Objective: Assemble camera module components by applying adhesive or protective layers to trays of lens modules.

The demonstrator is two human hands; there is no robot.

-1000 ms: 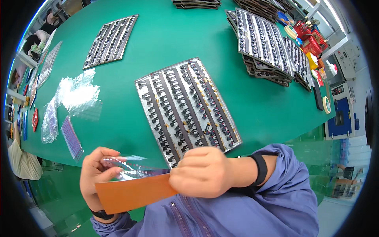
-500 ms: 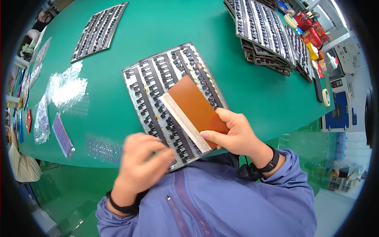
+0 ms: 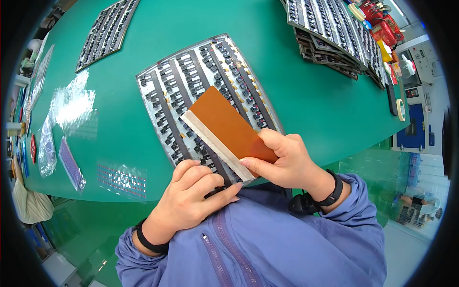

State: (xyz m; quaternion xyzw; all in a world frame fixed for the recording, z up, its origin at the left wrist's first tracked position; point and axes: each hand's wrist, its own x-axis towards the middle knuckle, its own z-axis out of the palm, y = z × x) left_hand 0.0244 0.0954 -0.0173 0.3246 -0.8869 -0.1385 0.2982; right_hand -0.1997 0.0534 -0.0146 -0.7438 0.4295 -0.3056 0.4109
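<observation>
Before me a metal tray (image 3: pixel 165 103) lies at a slant, its near edge at my body, with rows of small black parts on pale strips. My right hand (image 3: pixel 287 155) grips a flat orange-brown rectangular plate (image 3: pixel 224 122) with a cream strip along one long edge, thumb on top and fingers mostly hidden beneath. The plate is tilted over the tray and covers part of its rows. At the tray's near left corner rests my left hand (image 3: pixel 191 193), fingers bent and apart, the thumb separate from the index finger. It hides that corner, and I see nothing held.
Another tray (image 3: pixel 107 33) lies far left; several are stacked (image 3: pixel 330 38) far right. On the left are clear plastic film (image 3: pixel 71 107), a purple dotted sheet (image 3: pixel 71 162) and a clear sheet with red dots (image 3: pixel 122 181). Tape rolls (image 3: pixel 400 110) and red containers (image 3: pixel 382 31) line the right edge.
My left hand has moved right and come to rest on the tray's near corner, its motion blur gone. The right hand still holds the plate. The whole view has shifted slightly.
</observation>
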